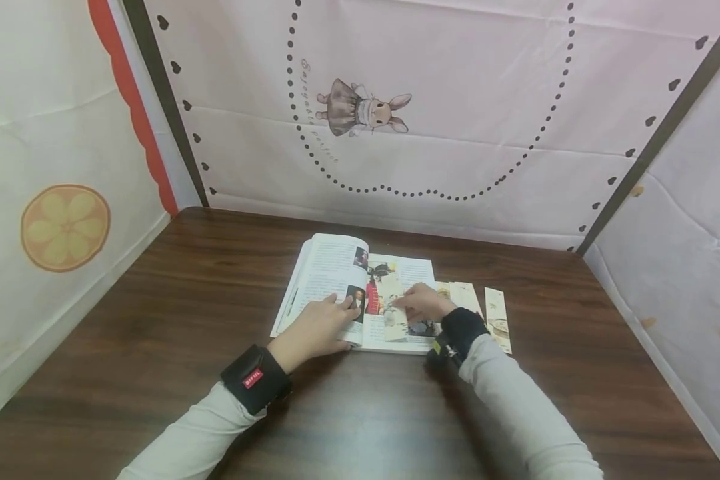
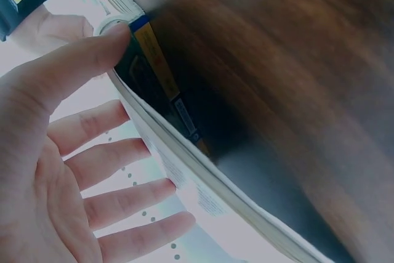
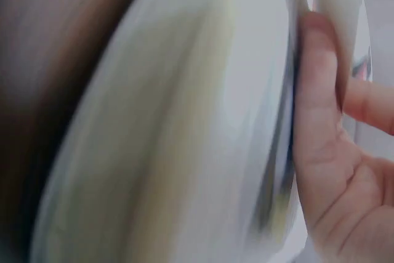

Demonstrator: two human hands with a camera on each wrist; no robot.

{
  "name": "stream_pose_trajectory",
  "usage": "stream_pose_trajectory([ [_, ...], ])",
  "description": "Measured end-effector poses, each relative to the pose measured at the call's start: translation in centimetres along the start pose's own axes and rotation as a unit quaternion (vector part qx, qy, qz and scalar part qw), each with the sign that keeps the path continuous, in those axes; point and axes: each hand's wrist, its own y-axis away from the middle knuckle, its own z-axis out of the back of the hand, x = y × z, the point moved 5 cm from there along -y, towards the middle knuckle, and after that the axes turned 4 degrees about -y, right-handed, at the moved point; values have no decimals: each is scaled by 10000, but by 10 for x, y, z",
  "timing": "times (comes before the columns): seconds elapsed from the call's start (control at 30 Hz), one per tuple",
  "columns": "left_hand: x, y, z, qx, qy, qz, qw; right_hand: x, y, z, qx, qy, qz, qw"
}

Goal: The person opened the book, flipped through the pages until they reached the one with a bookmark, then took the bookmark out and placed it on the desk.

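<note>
Open white-paged paperback book with colour photo pages (image 1: 342,287) lies flat, mid dark brown wooden table (image 1: 156,320). Left hand (image 1: 318,327) flat on the left page, fingers straight and relaxed, thumb at the book's edge in the left wrist view; grips nothing. Right hand (image 1: 423,303) rests on the right page with fingers bent onto a long pale paper bookmark strip (image 1: 393,307) lying near the gutter; looks like a pinch or press, right wrist view too blurred to confirm. Two more pale bookmark strips (image 1: 483,310) lie on the table just right of the book. Step judged: placing the strip in the book. Next move calls for keeping the left page held down.
</note>
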Motion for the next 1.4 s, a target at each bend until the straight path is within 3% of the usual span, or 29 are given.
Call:
stream_pose_trajectory([
  [0.2,0,3,4,109,83,116,9998,-27,29,56,80,245,171,9995],
  [0.37,2,5,4,160,223,234,9994,-46,54,106,-409,385,-127,9983],
  [0.5,4,5,5,99,206,220,9995,-58,60,123,-668,512,-374,9957],
  [0.67,5,5,6,51,204,143,9997,-61,56,122,-1255,1085,-429,9852],
  [0.77,4,4,5,52,237,124,9996,-62,54,122,-1666,1967,-472,9651],
  [0.9,2,2,4,60,273,94,9996,-65,53,124,-1877,2943,-661,9348],
  [1.03,0,0,5,47,287,68,9996,-66,54,125,-2089,3334,-694,9167],
  [1.17,-3,-2,5,72,337,52,9994,-51,62,116,-2342,3710,-101,8986],
  [1.27,-5,-4,4,114,339,27,9994,-33,68,91,-2006,4140,853,8838],
  [1.4,-7,-5,3,121,282,26,9995,-16,73,46,-792,4526,1768,8704],
])
